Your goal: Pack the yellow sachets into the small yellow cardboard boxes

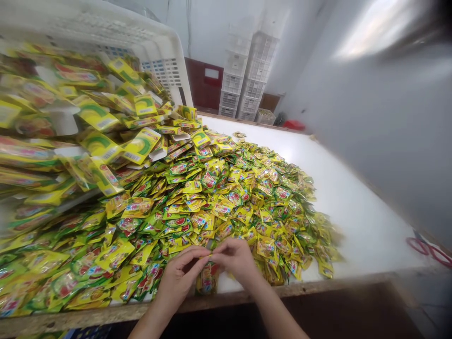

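A large heap of small yellow-green sachets (219, 197) covers the white table (353, 197). Near the table's front edge my left hand (178, 278) and my right hand (236, 259) meet, fingers pinched together. Between them they hold a small stack of sachets (208, 278) upright on the table. On the left, a tipped white plastic crate (165, 61) spills flat yellow-green cartons (141, 146) onto the heap.
The table has a raw wooden front edge (318, 285). Red-handled scissors (429, 248) lie at its right end. Stacked white crates (247, 75) stand against the far wall beside a dark red door (205, 84). A grey wall (370, 117) runs along the right.
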Demonstrator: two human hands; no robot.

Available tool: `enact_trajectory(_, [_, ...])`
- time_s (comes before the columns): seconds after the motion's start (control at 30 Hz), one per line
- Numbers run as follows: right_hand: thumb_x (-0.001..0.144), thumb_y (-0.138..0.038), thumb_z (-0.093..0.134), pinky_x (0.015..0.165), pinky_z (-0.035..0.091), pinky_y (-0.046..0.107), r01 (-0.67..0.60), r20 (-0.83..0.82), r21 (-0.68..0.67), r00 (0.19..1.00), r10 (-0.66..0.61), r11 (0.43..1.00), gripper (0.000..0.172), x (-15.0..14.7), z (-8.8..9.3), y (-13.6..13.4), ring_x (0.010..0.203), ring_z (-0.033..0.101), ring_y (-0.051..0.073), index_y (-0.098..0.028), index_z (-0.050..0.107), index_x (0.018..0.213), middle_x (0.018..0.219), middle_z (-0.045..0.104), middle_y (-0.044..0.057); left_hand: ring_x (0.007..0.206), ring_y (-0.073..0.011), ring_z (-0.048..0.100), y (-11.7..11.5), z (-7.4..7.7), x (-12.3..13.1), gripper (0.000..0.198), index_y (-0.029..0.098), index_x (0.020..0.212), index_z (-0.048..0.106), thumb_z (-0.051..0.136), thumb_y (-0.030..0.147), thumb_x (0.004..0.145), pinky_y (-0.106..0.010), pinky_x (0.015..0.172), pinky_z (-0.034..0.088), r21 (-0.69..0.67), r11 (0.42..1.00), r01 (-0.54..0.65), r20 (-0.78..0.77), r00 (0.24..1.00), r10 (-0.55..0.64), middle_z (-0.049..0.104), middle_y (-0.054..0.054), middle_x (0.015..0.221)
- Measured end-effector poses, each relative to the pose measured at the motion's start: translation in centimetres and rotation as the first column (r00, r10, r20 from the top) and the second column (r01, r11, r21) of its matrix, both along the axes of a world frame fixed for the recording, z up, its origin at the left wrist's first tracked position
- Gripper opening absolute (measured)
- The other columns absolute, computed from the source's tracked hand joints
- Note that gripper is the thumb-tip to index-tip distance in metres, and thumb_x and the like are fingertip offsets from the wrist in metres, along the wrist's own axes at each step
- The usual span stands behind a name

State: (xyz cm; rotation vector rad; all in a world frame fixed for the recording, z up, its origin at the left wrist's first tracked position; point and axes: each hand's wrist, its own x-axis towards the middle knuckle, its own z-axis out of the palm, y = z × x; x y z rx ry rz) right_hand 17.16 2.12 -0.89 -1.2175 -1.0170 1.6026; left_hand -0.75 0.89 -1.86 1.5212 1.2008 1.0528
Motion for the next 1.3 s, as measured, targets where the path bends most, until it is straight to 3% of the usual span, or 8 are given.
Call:
enact_trajectory(0.13, [0.062,-0.035,0.087,0.055,0.051,0.027,0.025,0.034,0.154,0.999,-0.03,0.988,0.023,0.0,-0.5,-0.9,0.058,0.063,0.016,-0.02,0.073,0.072,0.069,0.068,0.0,0.099,-0.0222,0.066,-0.4,-0.6,-0.2,0.012,0.025,0.09,0.077,0.068,0.026,0.084,-0.031,0.092,0.05,0.026,1.0,0.003,0.012,1.0,-0.003,0.074,-0.006,0.099])
enact_trajectory(0.33, [0.076,-0.023,0.077,0.076,0.05,0.03,0.043,0.187,0.471,0.971,-0.148,0.881,0.006,0.0,-0.7,-2.4,0.084,0.064,0.019,-0.021,0.074,0.08,0.085,0.069,0.004,0.099,-0.0235,0.065,-1.7,-1.8,0.2,0.018,0.025,0.099,0.072,0.069,0.027,0.082,-0.032,0.089,0.051,-0.077,0.996,0.036,0.103,0.994,-0.028,0.072,-0.006,0.101])
enact_trajectory(0.4, [0.076,-0.023,0.076,0.072,0.05,0.029,0.058,0.163,0.423,0.977,-0.139,0.904,0.006,0.1,-0.7,-2.6,0.081,0.064,0.018,-0.021,0.073,0.081,0.086,0.068,0.004,0.097,-0.0225,0.066,-1.9,-1.7,0.2,0.022,0.027,0.105,0.071,0.068,0.028,0.083,-0.03,0.087,0.051,-0.101,0.994,0.049,0.061,0.997,-0.043,0.072,-0.005,0.102])
enact_trajectory(0.57, [0.076,-0.028,0.072,0.046,0.046,0.025,0.009,0.04,0.093,0.999,-0.013,0.996,0.01,-0.2,-0.4,-1.9,0.046,0.054,0.012,-0.019,0.068,0.077,0.062,0.06,-0.002,0.117,-0.0249,0.059,-2.1,-1.5,0.5,0.033,0.03,0.119,0.065,0.065,0.029,0.086,-0.033,0.1,0.045,-0.087,0.996,0.026,0.001,1.0,-0.026,0.066,-0.005,0.124])
enact_trajectory(0.77, [0.072,-0.009,0.062,0.069,0.05,0.029,0.102,0.312,0.396,0.92,-0.238,0.912,0.01,-0.9,0.4,-1.7,0.072,0.061,0.017,-0.018,0.067,0.07,0.072,0.065,0.002,0.125,-0.0261,0.052,-2.7,-1.6,3.1,0.036,0.025,0.127,0.052,0.054,0.031,0.092,-0.038,0.101,0.045,-0.063,0.997,-0.045,-0.034,0.998,0.043,0.058,-0.01,0.131])
enact_trajectory(0.97, [0.077,-0.016,0.068,0.069,0.054,0.029,0.035,0.187,0.362,0.976,-0.109,0.931,0.004,0.6,0.0,-2.6,0.079,0.065,0.019,-0.019,0.071,0.079,0.086,0.068,0.004,0.111,-0.0217,0.058,-2.9,-1.1,3.8,0.022,0.026,0.114,0.058,0.055,0.031,0.093,-0.034,0.095,0.047,-0.073,0.997,-0.022,0.066,0.997,0.027,0.061,-0.005,0.117])
enact_trajectory(1.13, [0.08,-0.02,0.07,0.056,0.055,0.025,0.072,0.065,0.248,0.994,-0.091,0.966,0.01,0.9,-1.5,-3.3,0.061,0.063,0.014,-0.021,0.067,0.09,0.077,0.066,0.0,0.112,-0.0205,0.059,-2.8,-1.6,2.3,0.023,0.029,0.113,0.063,0.059,0.03,0.091,-0.032,0.098,0.044,-0.119,0.992,0.044,0.095,0.995,-0.033,0.065,-0.002,0.117])
enact_trajectory(1.3, [0.081,-0.012,0.068,0.069,0.055,0.027,0.022,0.198,0.431,0.973,-0.118,0.902,0.012,1.0,-1.6,-3.8,0.085,0.067,0.019,-0.022,0.069,0.088,0.096,0.07,0.004,0.117,-0.021,0.057,-3.2,-2.1,1.9,0.029,0.031,0.12,0.061,0.057,0.025,0.093,-0.033,0.101,0.043,-0.012,0.998,0.063,0.006,0.998,-0.063,0.063,-0.003,0.124])
